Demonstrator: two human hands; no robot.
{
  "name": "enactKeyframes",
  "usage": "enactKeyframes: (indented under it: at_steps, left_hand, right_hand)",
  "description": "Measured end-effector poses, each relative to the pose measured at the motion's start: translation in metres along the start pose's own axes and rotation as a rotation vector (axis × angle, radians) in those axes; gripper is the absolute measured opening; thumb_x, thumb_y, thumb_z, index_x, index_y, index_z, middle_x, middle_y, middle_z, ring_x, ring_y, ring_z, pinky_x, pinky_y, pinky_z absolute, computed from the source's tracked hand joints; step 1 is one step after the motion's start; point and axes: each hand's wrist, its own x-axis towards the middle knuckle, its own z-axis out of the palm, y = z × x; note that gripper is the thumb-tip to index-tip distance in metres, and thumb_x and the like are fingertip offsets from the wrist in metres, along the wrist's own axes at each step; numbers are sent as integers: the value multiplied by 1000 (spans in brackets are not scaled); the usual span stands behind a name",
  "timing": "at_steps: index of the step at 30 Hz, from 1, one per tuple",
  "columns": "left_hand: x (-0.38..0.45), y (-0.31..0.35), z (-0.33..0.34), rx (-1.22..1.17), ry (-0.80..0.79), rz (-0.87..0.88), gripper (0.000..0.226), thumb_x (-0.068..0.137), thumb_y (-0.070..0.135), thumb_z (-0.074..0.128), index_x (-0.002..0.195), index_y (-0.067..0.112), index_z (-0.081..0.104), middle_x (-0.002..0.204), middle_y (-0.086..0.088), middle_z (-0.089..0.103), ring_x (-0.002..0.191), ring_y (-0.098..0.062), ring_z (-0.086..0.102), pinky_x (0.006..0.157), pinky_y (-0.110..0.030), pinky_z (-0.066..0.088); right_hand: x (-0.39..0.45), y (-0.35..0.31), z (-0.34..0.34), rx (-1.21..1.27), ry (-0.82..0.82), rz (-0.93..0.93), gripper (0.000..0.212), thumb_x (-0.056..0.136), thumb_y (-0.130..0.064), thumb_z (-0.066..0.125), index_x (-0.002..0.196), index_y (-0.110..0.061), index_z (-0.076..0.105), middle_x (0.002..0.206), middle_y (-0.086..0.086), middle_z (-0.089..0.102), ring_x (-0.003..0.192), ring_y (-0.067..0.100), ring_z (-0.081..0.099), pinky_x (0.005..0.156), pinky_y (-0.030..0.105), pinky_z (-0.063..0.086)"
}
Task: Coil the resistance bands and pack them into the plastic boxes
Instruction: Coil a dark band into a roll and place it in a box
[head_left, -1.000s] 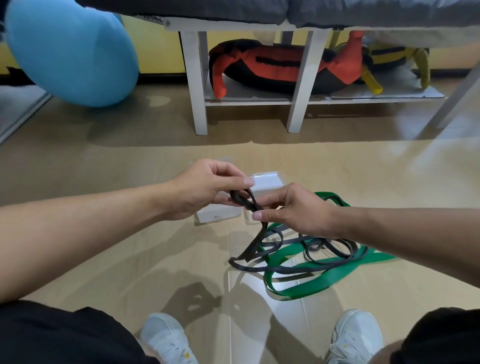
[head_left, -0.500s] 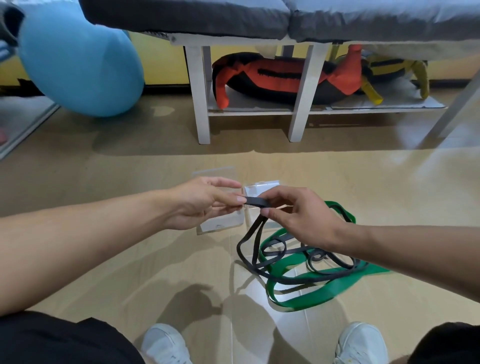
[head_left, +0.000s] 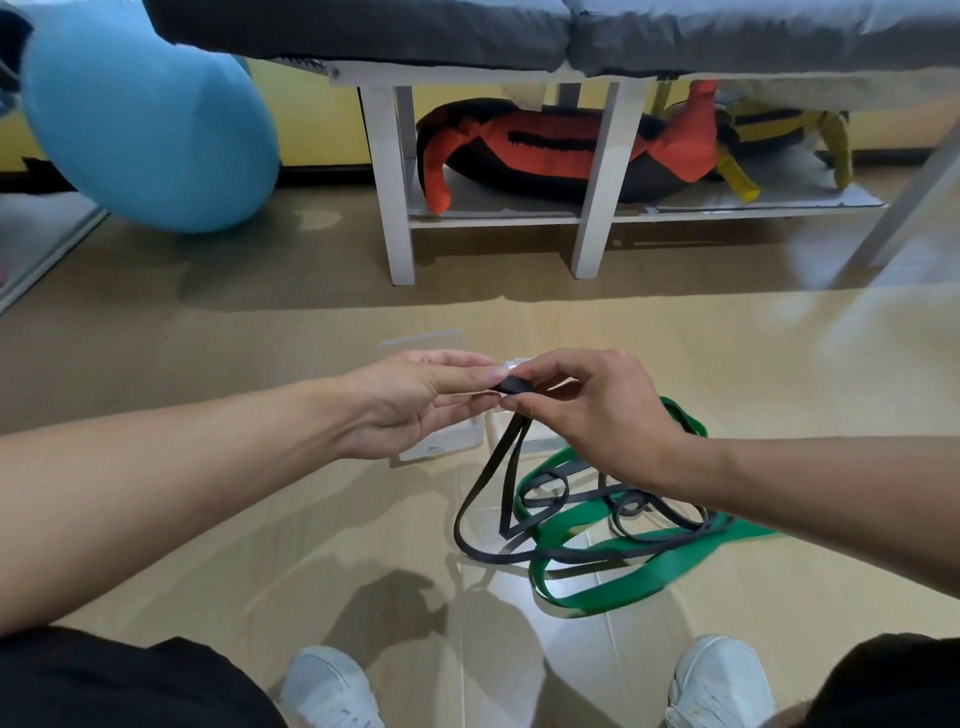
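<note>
you have two hands up in front of you, meeting over the floor. your left hand (head_left: 415, 402) pinches the folded end of the black band (head_left: 511, 385) between thumb and fingertips, the other fingers lying fairly straight. your right hand (head_left: 592, 410) pinches the same folded end from the other side, fingers curled round it. the two hands touch or nearly touch at that fold.

count two resistance bands. the black band is the thin one: two strands drop from the fold to the floor, and the rest lies in several loose loops there. the green band (head_left: 623, 587) is the wide one, flat on the floor in a loose loop, with the black loops lying across it and partly hidden by your right forearm.

two clear plastic boxes show, both mostly behind your hands: one plastic box (head_left: 441, 447) under your left hand, a second plastic box (head_left: 543, 441) just right of it, between the hanging strands and the green band. whether anything lies in them, i cannot tell.

two white shoes (head_left: 327, 691) sit at the bottom edge. further off: one blue exercise ball (head_left: 150, 114), one white bench (head_left: 395, 171) with grey cushions, and on its lower shelf one red and black bag (head_left: 550, 150) and one yellow and black bag (head_left: 763, 130).
</note>
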Motion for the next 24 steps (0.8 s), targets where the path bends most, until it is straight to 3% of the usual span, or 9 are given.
enactKeyframes:
  at_steps: [4,10,16,21,24]
  left_hand:
    - [-2,2,-4,-75,-32,0,35,71,2,73,106,1,68,95,-20,77,84,-23,78,80,-26,63]
    - [-3,3,-7,-80,-68,-32,40,77,10,72,115,-1,70,102,-20,75,88,-23,76,80,-27,63]
    - [-1,-2,-1,297,41,2,30,71,31,78,91,10,84,92,-5,76,86,-16,61,74,-27,58]
    - [-4,-2,4,503,-22,95,28,78,44,77,89,19,85,89,5,76,86,-13,59,74,-25,51]
    - [-1,-3,10,593,65,193,25,78,39,83,92,18,85,83,4,77,79,-10,61,69,-22,51]
  right_hand:
    - [1,-1,1,73,50,33,16,83,-24,82,98,-26,79,88,-13,77,85,6,72,84,32,60]
    - [0,-6,4,114,90,-22,20,82,-21,82,102,-23,79,93,-12,76,91,5,71,85,29,60]
    - [-3,-1,5,97,111,4,19,80,-19,84,98,-20,79,92,-9,75,90,9,72,83,31,60]
    - [-1,-3,1,8,113,-68,16,82,-21,82,98,-23,79,93,-11,73,89,9,71,82,29,60]
    - [0,-7,1,-67,106,-122,16,83,-24,81,99,-27,79,90,-15,73,86,4,69,78,22,58]
